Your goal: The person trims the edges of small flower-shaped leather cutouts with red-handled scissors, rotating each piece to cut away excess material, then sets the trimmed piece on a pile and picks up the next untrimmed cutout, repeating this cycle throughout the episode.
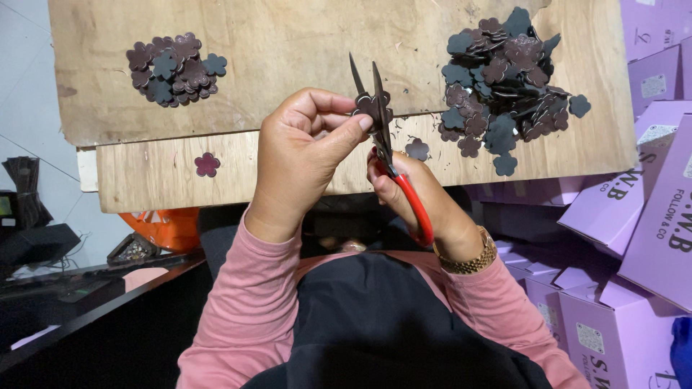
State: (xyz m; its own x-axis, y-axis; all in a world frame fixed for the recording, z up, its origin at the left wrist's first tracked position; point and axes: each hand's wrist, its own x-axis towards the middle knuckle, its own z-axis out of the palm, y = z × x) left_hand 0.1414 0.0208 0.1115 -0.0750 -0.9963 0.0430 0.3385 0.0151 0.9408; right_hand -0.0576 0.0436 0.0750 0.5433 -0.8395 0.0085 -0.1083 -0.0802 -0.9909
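Observation:
My left hand (pixel 303 155) pinches a small dark brown flower-shaped piece (pixel 367 106) between thumb and forefinger, held above the wooden board (pixel 288 43). My right hand (pixel 425 205) grips red-handled scissors (pixel 414 209), whose dark blades (pixel 378 101) point up and stand apart on either side of the flower piece. A gold wristwatch (pixel 468 261) sits on my right wrist. Both sleeves are pink.
A small heap of flower pieces (pixel 174 68) lies at the board's left, a larger heap (pixel 504 79) at its right. Single flowers lie at the front left (pixel 207 165) and near the middle (pixel 417 149). Purple boxes (pixel 649 216) are stacked at right; dark clutter (pixel 43 245) sits lower left.

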